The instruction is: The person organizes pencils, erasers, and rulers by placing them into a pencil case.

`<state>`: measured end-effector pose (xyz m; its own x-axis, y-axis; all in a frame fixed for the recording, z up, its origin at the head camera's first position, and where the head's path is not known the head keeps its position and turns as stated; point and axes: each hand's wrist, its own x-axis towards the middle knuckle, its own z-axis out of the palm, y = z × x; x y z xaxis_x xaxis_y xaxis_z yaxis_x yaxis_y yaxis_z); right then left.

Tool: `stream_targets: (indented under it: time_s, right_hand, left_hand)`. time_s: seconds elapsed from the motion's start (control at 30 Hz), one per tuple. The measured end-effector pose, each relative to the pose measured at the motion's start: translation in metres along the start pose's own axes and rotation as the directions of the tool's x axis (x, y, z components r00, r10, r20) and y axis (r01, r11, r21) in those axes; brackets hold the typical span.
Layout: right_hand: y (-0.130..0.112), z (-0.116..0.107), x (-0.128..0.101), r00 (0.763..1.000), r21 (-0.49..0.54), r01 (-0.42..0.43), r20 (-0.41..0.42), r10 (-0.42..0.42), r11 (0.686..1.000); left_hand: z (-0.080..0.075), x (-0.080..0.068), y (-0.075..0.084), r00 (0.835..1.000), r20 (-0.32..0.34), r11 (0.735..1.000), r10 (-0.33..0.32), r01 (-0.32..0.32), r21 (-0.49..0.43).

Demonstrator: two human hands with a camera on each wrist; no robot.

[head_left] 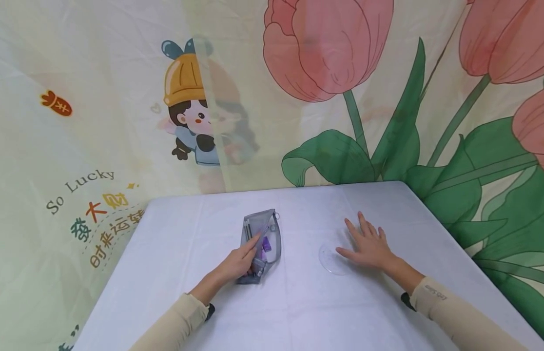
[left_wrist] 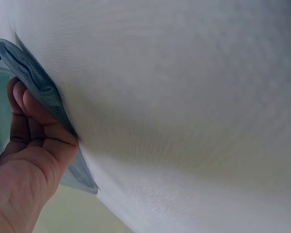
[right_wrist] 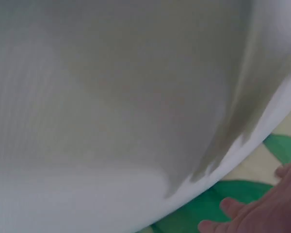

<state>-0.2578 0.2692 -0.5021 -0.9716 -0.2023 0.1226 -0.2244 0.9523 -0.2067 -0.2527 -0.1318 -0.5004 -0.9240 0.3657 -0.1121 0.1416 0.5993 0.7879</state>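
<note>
A grey mesh pencil case (head_left: 276,246) lies on the white table a little left of the middle, its zip side facing up. Pencils (head_left: 247,230) and a purple item (head_left: 266,243) show inside it. My left hand (head_left: 237,262) grips the case along its left side; in the left wrist view its fingers curl against the grey mesh edge (left_wrist: 39,82). To the right lies a clear, rounded piece of plastic (head_left: 329,261) that looks like a protractor. My right hand (head_left: 368,247), fingers spread, is over or beside its right edge; whether it touches is unclear.
The white cloth-covered table (head_left: 298,317) reaches back to a hanging printed curtain (head_left: 123,122) with tulips and a cartoon figure. The table's right edge slopes away beyond my right arm.
</note>
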Motion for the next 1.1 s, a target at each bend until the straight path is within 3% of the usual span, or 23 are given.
stream_targets:
  time_s: [0.43, 0.63, 0.87, 1.1]
  right_hand:
    - [-0.051, 0.004, -0.002, 0.99, 0.088, -0.115, 0.098, 0.106, 0.989]
    - [-0.062, 0.007, -0.006, 0.983, 0.15, -0.16, 0.117, 0.143, 0.976]
    - [-0.07, 0.006, 0.003, 0.98, 0.172, -0.139, 0.163, 0.111, 0.975]
    - [-0.075, 0.004, 0.008, 0.96, 0.196, -0.178, 0.251, 0.126, 0.964]
  left_hand:
    - [0.0, 0.001, 0.001, 1.0, 0.017, 1.0, -0.019, 0.019, 0.003]
    - [0.0, 0.0, 0.002, 0.999, 0.021, 1.0, -0.025, 0.025, -0.004]
    - [-0.001, 0.0, 0.002, 0.999, 0.016, 0.999, -0.031, 0.031, -0.013]
    - [0.0, 0.0, 0.003, 0.999, 0.016, 0.999, -0.035, 0.036, -0.024]
